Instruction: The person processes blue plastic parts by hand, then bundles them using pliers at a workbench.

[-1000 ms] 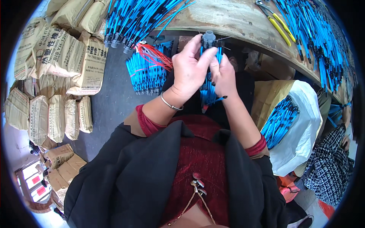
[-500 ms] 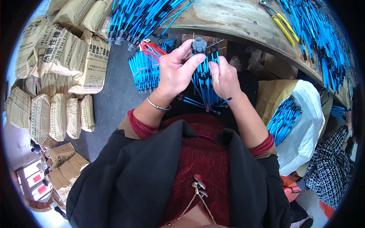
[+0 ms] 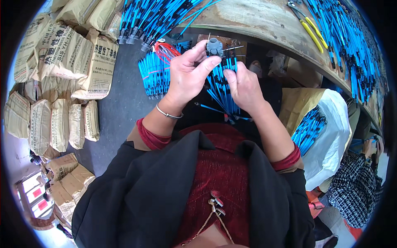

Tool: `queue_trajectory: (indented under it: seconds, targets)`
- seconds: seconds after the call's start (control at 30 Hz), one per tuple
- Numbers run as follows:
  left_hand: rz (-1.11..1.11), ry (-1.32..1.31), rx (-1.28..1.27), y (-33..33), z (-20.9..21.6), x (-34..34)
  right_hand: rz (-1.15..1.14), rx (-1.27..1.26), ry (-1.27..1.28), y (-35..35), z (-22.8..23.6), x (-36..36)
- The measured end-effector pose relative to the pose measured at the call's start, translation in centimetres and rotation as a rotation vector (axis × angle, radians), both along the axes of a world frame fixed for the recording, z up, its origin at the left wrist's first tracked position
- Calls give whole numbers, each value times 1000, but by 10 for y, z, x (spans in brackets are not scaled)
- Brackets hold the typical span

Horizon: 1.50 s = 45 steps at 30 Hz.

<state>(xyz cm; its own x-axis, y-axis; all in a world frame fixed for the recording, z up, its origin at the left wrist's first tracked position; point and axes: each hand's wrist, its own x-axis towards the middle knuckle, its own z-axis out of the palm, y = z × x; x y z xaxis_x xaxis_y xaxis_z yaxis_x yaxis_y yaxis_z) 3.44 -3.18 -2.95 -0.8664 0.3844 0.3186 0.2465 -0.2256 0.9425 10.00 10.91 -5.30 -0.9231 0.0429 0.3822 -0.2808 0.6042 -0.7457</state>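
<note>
My left hand [image 3: 188, 76] is closed round a grey plastic hub [image 3: 215, 47], its thumb pressed along the side. Thin metal wires stick out from the hub. Just right of it, my right hand [image 3: 246, 87] is closed, with its thumb against a thin blue rod with black parts; the fingers beneath are mostly hidden. Below and between both hands, a bunch of blue rods [image 3: 224, 97] fans down over my lap. Some rod ends spread out near my waist.
A wooden table [image 3: 256, 22] carries piles of blue rods [image 3: 161, 14] and yellow-handled pliers [image 3: 312, 33]. Bundled blue rods [image 3: 154, 76] lie left beside red strands [image 3: 167, 51]. A white sack [image 3: 333, 136] of rods stands right; paper sacks [image 3: 68, 53] are stacked left. Another person's hands [image 3: 372, 148] show far right.
My view has shifted slightly. Both hands stay on the hub and rods, with my right thumb slightly lower. Another person's hands have come into view at far right.
</note>
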Motion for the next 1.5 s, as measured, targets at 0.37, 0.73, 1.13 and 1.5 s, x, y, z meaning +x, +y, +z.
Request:
queue_trajectory:
  seconds: [0.37,0.73,1.13,1.5]
  targets:
    - [-160,155,-140,-18,-1,-16,125,182,-234,16,24,-14]
    - [153,345,-359,6,12,-9,-24,318,135,11,6,-17]
    - [128,-37,-166,10,9,-4,-28,233,50,2,6,-18]
    - [-353,-85,-268,-27,23,-24,264,-46,-194,17,6,-19]
